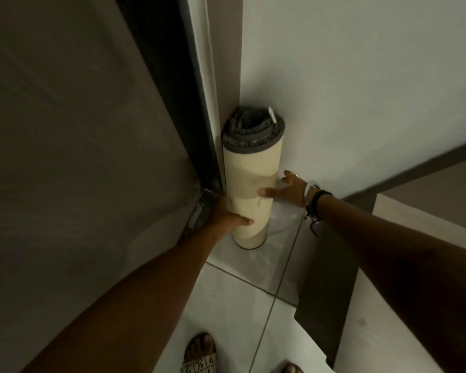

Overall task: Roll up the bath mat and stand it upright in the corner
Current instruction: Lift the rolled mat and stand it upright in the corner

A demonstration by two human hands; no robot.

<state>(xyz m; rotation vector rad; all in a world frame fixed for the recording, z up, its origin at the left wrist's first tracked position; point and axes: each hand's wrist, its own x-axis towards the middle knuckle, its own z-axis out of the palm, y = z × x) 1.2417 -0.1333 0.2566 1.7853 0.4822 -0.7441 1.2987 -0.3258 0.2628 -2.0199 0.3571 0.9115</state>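
The bath mat [250,160] is rolled into a tight cylinder with its cream backing outward and grey pile showing at the top end. It stands upright on the tiled floor in the corner between the white wall and the door frame. My left hand [226,211] wraps the lower part of the roll from the left, thumb across its front. My right hand [285,188] touches the roll's right side with the fingers spread; bracelets sit on that wrist.
A large grey door [78,157] fills the left side, with its dark frame [199,117] next to the roll. A low pale cabinet or ledge [388,305] stands at the right. White floor tiles [240,305] lie below, with a sandalled foot [201,354] at the bottom edge.
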